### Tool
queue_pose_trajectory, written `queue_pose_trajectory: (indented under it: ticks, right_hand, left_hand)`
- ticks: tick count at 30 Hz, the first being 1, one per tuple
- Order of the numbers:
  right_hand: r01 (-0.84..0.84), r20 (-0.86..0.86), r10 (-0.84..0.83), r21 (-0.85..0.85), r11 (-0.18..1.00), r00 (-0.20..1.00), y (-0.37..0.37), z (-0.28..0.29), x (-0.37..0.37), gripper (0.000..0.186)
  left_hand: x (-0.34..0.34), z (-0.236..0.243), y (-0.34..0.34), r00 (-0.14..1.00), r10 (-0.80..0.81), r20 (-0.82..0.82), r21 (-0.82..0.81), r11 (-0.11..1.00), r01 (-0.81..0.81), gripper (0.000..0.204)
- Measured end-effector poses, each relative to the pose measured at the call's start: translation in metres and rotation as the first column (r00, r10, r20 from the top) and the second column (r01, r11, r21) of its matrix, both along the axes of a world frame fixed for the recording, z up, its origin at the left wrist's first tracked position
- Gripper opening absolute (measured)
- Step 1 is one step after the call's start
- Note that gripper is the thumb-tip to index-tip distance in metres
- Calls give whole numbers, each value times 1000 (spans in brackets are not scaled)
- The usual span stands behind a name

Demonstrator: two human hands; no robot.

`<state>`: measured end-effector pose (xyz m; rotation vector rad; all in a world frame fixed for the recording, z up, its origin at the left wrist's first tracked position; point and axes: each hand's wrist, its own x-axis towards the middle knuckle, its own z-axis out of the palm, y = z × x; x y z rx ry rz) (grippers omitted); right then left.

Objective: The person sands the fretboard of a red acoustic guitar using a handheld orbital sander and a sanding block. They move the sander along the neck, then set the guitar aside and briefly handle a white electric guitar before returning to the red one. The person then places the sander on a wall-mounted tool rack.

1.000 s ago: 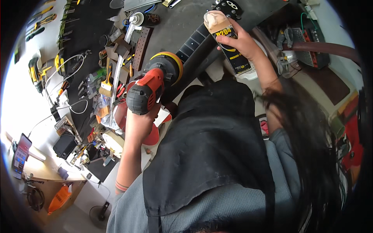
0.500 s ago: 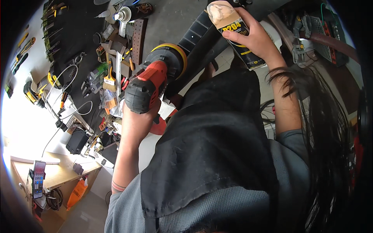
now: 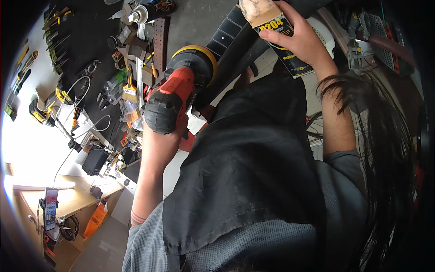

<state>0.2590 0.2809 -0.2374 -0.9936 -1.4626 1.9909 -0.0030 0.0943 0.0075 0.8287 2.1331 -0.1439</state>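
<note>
The worker's left hand (image 3: 161, 147) had a red-and-black polisher (image 3: 170, 97) by its grip; the fingers I could see curled around it, the others were hidden behind the tool. Its round, yellow-edged pad (image 3: 199, 63) was by the near edge of the gray tabletop (image 3: 195, 22), just beside a dark fretted neck (image 3: 223, 43) that slanted off to the right along that edge. I couldn't tell whether pad and neck touched. The right hand (image 3: 301, 45) was clamped on a black box (image 3: 290, 56), thumb across the front, out by the same near edge. A pale block (image 3: 258, 7) showed at the box's open top. Toward the tabletop's left end were a paintbrush (image 3: 130, 88), a spray can (image 3: 146, 12) and a brown bar (image 3: 161, 43) dotted with holes.
</note>
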Motion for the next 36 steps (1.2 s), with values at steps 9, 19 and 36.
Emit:
queue_pose_trajectory:
  ticks: [9, 19, 36]
  right_hand:
    - [-18, 13, 18, 39, 999, 1000, 4, 4, 2, 70]
    - [-6, -27, 6, 8, 1000, 1000, 4, 1, 2, 75]
    - [-50, -48, 48, -34, 998, 998, 10, 5, 2, 74]
  left_hand:
    - [3, 2, 4, 991, -127, -39, 13, 992, 128, 52]
    - [9, 1, 3, 997, -41, -62, 2, 999, 42, 44]
    - [23, 2, -4, 998, -49, -26, -52, 998, 48, 54]
